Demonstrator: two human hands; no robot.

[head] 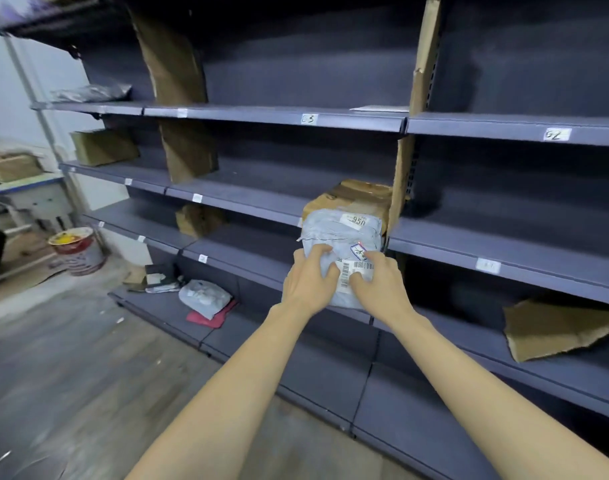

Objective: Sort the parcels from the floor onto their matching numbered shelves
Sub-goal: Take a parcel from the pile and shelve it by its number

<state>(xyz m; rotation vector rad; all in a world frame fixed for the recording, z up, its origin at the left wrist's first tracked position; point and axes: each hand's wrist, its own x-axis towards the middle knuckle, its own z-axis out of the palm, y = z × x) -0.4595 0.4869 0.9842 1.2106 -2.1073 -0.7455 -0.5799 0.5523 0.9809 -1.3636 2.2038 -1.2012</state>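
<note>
**Grey parcel held at the shelf edge by both hands**

Grey parcel [341, 244], a soft poly mailer with a barcode label and a handwritten tag, sits between the two hands at the front lip of a dark blue shelf [504, 247]. The left hand [308, 278] makes its grip on the parcel's near left side, fingers curled over the wrapping; the right hand [377, 280] grips the near right side, fingers bent onto the barcode label. Both grips are closed around the parcel. Just beyond the hands, touching the parcel's far side, stands a brown cardboard box [356, 199] on the same shelf level, against a cardboard divider [402, 181]. Above the hands, a shelf tag marked C3 [309, 118] sits on a higher shelf edge; up and to the right of the right hand is another tag [556, 134], its writing unclear. Well to the left of the left hand and lower, a second grey mailer [204, 296] lies over a red packet [209, 318] on the bottom shelf. Further left, a paint bucket [78, 251] stands on the floor
</note>
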